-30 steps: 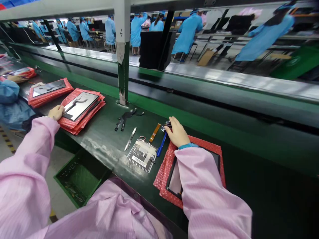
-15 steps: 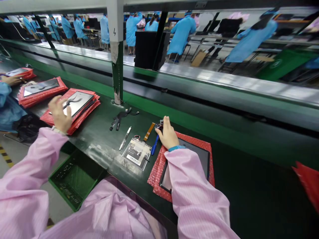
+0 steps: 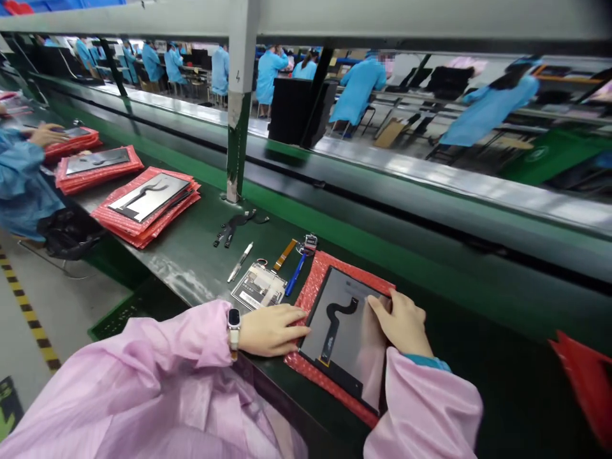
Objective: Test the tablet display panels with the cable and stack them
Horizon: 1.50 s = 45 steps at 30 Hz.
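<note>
A dark LCD screen panel (image 3: 351, 347) with a black ribbon cable (image 3: 333, 325) lying on it rests on red bubble-wrap bags (image 3: 318, 277). My left hand (image 3: 272, 329) touches the panel's left edge, its fingers stretched out. At the upper right edge my right hand (image 3: 401, 319) grips the panel, thumb on top; its other fingers are partly hidden. Beyond my left hand lies an opened flat device with a circuit board and label (image 3: 258, 285), beside a blue pen (image 3: 296, 274), an orange flex cable (image 3: 285, 254) and a white pen (image 3: 240, 262).
Loose black ribbon cables (image 3: 234, 226) lie near the post (image 3: 238, 140). Stacked screens on red bags (image 3: 148, 197) stand at the left, near a co-worker's hand (image 3: 48, 135). A green crate (image 3: 112, 319) sits below the bench edge. More red wrap (image 3: 586, 382) is at the right.
My left hand has come from the left stack to the panel in front of me. My right hand has moved from beside the blue pen to the panel's right edge.
</note>
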Available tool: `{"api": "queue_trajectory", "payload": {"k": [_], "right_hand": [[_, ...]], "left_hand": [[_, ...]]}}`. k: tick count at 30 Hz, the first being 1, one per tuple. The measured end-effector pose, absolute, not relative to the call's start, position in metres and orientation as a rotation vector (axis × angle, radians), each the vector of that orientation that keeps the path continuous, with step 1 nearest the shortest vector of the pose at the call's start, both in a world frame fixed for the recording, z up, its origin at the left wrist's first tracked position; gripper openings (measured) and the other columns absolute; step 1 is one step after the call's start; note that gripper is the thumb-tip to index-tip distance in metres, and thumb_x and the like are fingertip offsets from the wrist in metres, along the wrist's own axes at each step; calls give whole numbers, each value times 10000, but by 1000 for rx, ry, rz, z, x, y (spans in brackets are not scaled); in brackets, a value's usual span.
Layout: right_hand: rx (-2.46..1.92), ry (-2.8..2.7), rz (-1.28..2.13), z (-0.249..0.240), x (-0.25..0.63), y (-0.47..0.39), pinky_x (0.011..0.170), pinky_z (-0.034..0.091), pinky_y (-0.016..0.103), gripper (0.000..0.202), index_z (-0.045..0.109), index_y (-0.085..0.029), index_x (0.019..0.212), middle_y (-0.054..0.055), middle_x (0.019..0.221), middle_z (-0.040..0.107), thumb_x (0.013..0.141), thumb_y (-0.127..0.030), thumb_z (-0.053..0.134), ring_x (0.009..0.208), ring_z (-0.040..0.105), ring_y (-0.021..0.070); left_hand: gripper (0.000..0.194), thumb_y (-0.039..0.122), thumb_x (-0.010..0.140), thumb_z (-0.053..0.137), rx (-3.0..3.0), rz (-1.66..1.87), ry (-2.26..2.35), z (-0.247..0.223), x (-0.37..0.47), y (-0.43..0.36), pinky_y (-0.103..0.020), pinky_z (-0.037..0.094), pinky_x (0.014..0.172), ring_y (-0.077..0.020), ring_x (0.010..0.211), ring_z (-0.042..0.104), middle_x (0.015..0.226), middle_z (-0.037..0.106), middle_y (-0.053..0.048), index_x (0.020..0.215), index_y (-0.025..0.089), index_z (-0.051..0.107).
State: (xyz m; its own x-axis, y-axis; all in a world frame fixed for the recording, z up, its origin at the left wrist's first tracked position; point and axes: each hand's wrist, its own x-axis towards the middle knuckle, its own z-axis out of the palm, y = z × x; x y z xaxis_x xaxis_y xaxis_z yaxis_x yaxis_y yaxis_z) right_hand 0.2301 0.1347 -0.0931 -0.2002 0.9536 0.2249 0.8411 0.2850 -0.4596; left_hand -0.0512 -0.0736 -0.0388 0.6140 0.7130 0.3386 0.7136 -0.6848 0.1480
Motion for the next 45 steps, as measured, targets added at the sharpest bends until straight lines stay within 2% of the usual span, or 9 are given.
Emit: {"api": "queue_trajectory", "payload": {"k": [5,9,20,26,30,36,39,41,45], "right_hand": [[-1671,-2015,275,-85,233,130,1029,472,601,492,676,-100,1192,216,1158,650,941,-492,517,1159,598,359],[-1720,-1950,255,-82,229,135,992,553,441,378,606,-178,1276,99,1304,614,986,-420,607,1141,626,212],[-1594,-2132,429,-48,192,91,1186,371,541,518,584,-97,1361,206,1454,527,913,-358,596,1405,427,359],[-1625,-2425,659,-14,178,64,1288,229,525,794,344,-8,1557,261,1633,294,941,-441,594,1558,245,381],[-1624,-2471,619,-4,174,54,1278,250,555,884,318,-13,1571,273,1631,289,897,-456,680,1555,241,404],[-1671,-2478,535,-3,170,47,1270,288,547,884,325,-16,1572,277,1611,331,887,-406,723,1543,279,399],[-1679,-2487,519,-3,169,45,1256,310,559,879,313,-19,1579,285,1607,331,898,-406,711,1538,289,403],[-1670,-2491,523,-3,169,45,1250,311,576,888,296,-20,1586,289,1609,322,906,-424,699,1539,283,408],[-1695,-2503,538,-1,169,45,1263,296,551,892,297,-17,1586,287,1614,313,906,-429,700,1543,270,408]], "left_hand": [[315,345,1033,465,-2736,-587,-1474,-47,-19,-73,-373,604,845,-266,1004,654,1156,640,-175,1142,113,648],[317,276,1054,408,-2757,-680,-1499,-45,-23,-74,-422,580,962,-286,1145,628,1269,614,-191,1232,107,609],[229,294,1019,503,-2411,-644,-1948,8,-75,0,-437,500,993,-284,1094,603,1108,669,-132,1100,134,645],[407,147,872,640,-2184,-416,-2261,-4,-101,67,-461,492,917,-342,1080,606,1111,665,-151,1270,105,568],[575,68,815,655,-2266,-1226,-2295,-18,-109,71,-363,509,825,-193,860,645,918,674,-22,1350,132,453],[722,386,936,717,-2276,-2249,-1724,-15,-109,76,-331,517,840,-119,817,644,891,676,15,1452,147,273],[904,491,933,704,-2168,-2069,-1758,-10,-106,75,-380,539,850,-153,862,650,1073,665,-58,1534,147,123],[922,531,926,697,-2049,-1733,-1875,-5,-102,69,-467,477,1018,-231,1192,585,1369,542,-129,1565,186,128],[535,526,934,653,-2002,-1095,-1975,-1,-85,52,-591,191,1209,-360,1505,223,1526,390,-143,1321,171,553]]}}
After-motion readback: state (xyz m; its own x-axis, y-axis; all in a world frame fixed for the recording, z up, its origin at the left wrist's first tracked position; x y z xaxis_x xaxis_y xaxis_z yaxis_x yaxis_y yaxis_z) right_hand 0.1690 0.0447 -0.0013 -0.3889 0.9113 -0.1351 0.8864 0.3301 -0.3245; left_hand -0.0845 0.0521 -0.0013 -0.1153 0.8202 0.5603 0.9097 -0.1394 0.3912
